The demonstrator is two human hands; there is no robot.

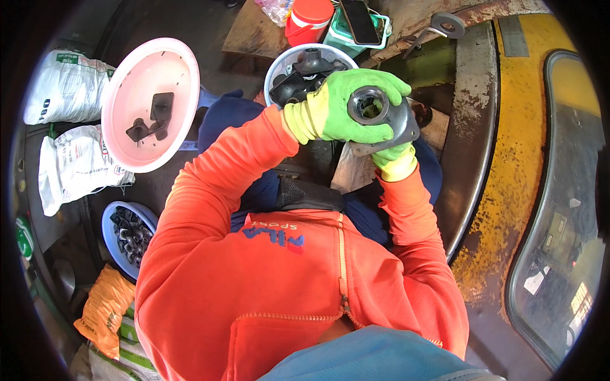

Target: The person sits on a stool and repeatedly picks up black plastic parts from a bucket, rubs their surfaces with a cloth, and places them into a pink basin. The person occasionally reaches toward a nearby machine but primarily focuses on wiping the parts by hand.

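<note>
A black flanged part (401,124) with a round collar and a square plate with corner holes is held up in front of me at the right of centre. My left hand (342,109), in a green glove with a yellow cuff, wraps round its collar, fingers curled over the far side. From below, my right hand (395,159), gloved alike, grips the plate; the part hides most of its fingers. Just beyond my left hand, a white basket (274,68) holds several similar black parts (310,63).
At the left are a pink basin (181,60) with a few black pieces, a blue basin (109,222) of small dark parts, white sacks (73,86) and an orange bag (108,308). A red jug (309,19) and a phone (360,22) sit ahead. A yellow machine (508,178) borders the right.
</note>
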